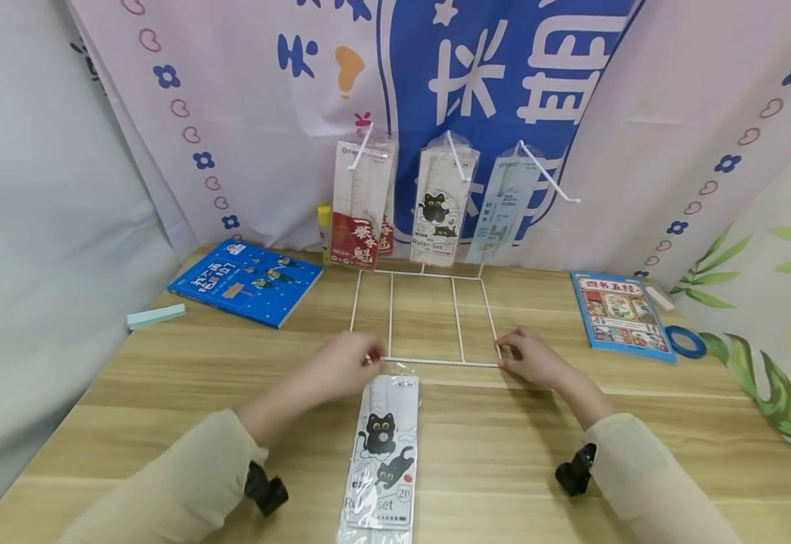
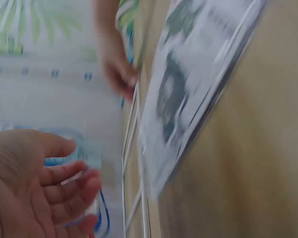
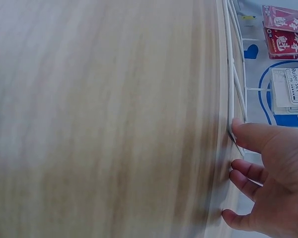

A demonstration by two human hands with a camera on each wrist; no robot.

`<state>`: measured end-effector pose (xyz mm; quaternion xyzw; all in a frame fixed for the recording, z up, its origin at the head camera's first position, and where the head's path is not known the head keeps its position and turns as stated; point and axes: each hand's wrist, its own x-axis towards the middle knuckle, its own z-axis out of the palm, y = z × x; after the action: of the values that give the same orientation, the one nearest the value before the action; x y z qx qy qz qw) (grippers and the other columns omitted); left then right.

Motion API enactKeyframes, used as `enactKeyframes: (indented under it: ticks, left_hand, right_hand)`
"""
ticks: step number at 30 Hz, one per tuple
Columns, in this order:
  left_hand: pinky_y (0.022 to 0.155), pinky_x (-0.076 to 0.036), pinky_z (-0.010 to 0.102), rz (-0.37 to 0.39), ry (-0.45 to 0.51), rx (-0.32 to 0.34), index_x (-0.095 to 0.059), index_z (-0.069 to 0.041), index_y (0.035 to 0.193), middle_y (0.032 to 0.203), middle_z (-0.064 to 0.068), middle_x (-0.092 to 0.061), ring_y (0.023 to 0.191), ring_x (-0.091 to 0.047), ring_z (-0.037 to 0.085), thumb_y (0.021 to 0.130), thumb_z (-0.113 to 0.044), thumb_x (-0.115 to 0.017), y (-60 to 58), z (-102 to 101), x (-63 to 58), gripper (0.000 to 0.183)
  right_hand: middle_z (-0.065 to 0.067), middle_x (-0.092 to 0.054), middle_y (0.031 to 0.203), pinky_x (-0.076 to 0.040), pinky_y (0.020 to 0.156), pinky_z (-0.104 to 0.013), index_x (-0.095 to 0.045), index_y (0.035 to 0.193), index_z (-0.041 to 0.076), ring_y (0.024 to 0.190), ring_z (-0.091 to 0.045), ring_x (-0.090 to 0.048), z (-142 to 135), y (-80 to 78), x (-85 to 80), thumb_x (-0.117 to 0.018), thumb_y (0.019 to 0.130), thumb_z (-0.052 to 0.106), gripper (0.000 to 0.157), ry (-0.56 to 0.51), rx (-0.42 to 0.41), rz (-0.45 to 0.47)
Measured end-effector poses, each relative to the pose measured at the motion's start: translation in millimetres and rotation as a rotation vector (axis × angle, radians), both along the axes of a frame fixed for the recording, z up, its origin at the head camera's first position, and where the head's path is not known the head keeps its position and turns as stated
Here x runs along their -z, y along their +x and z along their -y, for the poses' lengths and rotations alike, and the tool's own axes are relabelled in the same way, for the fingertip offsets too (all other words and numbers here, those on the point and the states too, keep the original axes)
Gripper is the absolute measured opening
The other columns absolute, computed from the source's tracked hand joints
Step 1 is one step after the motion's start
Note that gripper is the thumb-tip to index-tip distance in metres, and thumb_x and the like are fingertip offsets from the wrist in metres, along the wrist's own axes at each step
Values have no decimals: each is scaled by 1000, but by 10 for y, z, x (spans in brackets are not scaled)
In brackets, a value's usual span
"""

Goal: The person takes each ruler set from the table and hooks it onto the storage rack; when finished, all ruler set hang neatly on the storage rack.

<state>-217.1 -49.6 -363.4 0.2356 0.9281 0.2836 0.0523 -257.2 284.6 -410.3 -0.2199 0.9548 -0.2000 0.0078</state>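
Note:
A white wire display rack (image 1: 424,361) stands on the table with its base toward me. My right hand (image 1: 532,358) holds the base's front right corner; the thumb (image 3: 251,133) lies against the wire and the fingertips reach the table just past the corner. My left hand (image 1: 341,366), slightly blurred, hovers by the front left of the base. In the left wrist view that palm (image 2: 20,183) is bare and its fingers are loosely bent. A ruler set (image 1: 383,453) in clear packaging, printed with black cats, lies in front of the rack, its top end close to the left hand.
From the rack's hooks hang a red-and-white ruler pack (image 1: 361,204), a cat ruler set (image 1: 444,204) and a pale blue pack (image 1: 500,208). A yellow-capped stick (image 1: 325,227) stands behind. Left lie a blue book (image 1: 248,279) and light-blue bar (image 1: 156,316); right, another book (image 1: 619,313) and blue tape (image 1: 686,342).

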Motion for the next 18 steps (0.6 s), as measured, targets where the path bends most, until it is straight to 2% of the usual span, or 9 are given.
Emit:
enactKeyframes:
  ticks: [4,6,8,12,15,18]
  left_hand:
    - [44,-41,24,-132,-305,92,-58,-13,69,64,-4,-50,54,-46,10,83,-39,-60,406,-143,69,30]
    - [44,-41,27,-207,-439,114,-60,-11,73,65,-1,-51,55,-47,13,82,-50,-57,562,-209,111,40]
    - [46,-43,30,-254,-538,131,-61,-7,84,74,4,-53,60,-50,16,79,-59,-53,686,-267,151,52]
    - [47,-44,30,-310,-627,144,-58,-4,100,83,8,-51,66,-51,19,71,-72,-50,834,-333,233,74]
    - [46,-41,27,-334,-645,140,-56,-3,101,82,8,-48,66,-49,18,66,-76,-51,868,-333,280,80]
    - [48,-43,28,-323,-646,127,-56,-6,111,93,11,-50,73,-51,21,64,-76,-53,861,-303,294,84]
  right_hand:
    - [-20,-50,103,-40,87,-51,-57,112,-6,96,-36,-50,2,3,-9,-64,82,11,35,0,-3,-8]
    - [-21,-50,102,-40,87,-51,-57,111,-7,95,-36,-50,2,2,-25,-64,82,10,34,-5,-5,-13]
    - [-21,-50,102,-40,86,-51,-57,111,-7,95,-36,-49,0,2,-38,-64,82,10,34,-6,-4,-14]
    - [-20,-50,101,-40,85,-50,-57,111,-6,94,-35,-49,4,14,-48,-64,83,10,34,0,5,0]
    - [-19,-49,101,-41,85,-50,-57,112,-6,92,-33,-49,13,27,-47,-63,83,11,34,3,6,10]
    - [-19,-49,101,-41,84,-50,-56,112,-6,92,-34,-49,22,35,-48,-63,83,11,34,2,0,9]
